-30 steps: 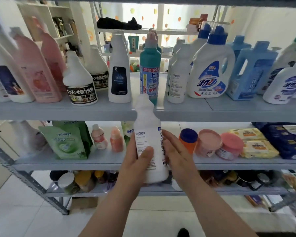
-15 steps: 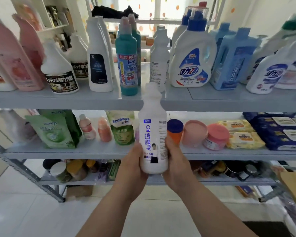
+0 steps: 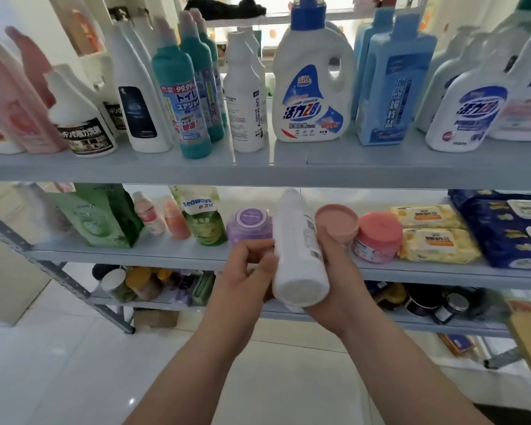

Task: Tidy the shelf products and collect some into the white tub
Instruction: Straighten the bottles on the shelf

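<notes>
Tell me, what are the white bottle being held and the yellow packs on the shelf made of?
The white bottle looks like opaque plastic, smooth and fairly matte: moulded shape, flat round base. The yellow packs seem to be soft plastic film: glossy, crinkled, puffy wrappers.

Bottle [image 3: 299, 250], white plastic, barcode label on side; tilted, base toward camera, neck toward middle shelf [image 3: 135, 254]; held aloft.

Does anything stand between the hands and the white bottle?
No. The left hand and right hand both hold the bottle, tilted, before the middle shelf. No tub is in view, so that path cannot be judged.
</notes>
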`<state>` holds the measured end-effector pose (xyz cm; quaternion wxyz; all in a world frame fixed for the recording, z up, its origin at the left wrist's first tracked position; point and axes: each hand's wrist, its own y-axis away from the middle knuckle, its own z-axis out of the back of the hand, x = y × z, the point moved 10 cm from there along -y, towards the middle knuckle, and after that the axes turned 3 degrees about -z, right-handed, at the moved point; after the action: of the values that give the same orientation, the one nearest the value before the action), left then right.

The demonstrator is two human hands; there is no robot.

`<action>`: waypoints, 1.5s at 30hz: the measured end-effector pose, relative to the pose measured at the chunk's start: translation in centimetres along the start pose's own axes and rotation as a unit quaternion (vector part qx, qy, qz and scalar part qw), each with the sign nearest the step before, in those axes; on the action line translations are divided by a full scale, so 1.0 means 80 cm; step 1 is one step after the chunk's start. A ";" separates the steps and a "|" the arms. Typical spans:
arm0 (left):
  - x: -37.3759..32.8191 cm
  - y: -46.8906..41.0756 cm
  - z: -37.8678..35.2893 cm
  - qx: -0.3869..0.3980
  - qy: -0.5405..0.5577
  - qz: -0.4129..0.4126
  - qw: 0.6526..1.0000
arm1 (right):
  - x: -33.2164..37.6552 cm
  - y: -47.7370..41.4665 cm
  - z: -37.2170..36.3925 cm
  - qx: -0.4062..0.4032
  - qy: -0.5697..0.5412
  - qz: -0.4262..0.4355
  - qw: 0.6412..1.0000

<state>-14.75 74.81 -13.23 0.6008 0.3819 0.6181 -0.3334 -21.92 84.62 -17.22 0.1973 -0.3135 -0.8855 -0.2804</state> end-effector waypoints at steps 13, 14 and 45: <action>0.057 0.037 -0.126 0.114 0.209 0.184 0.954 | 0.070 0.037 0.050 0.040 0.177 0.127 0.975; 0.051 0.033 -0.121 0.093 0.167 0.160 0.968 | 0.079 0.039 0.044 0.054 0.219 0.159 0.961; 0.008 0.017 -0.107 0.023 -0.169 -0.062 0.983 | 0.127 0.094 0.039 0.095 0.430 0.246 0.863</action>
<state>-17.75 82.94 -13.34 0.6657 0.2947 0.5226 -0.4437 -24.81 95.92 -11.48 0.6504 -0.3491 -0.6290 -0.2439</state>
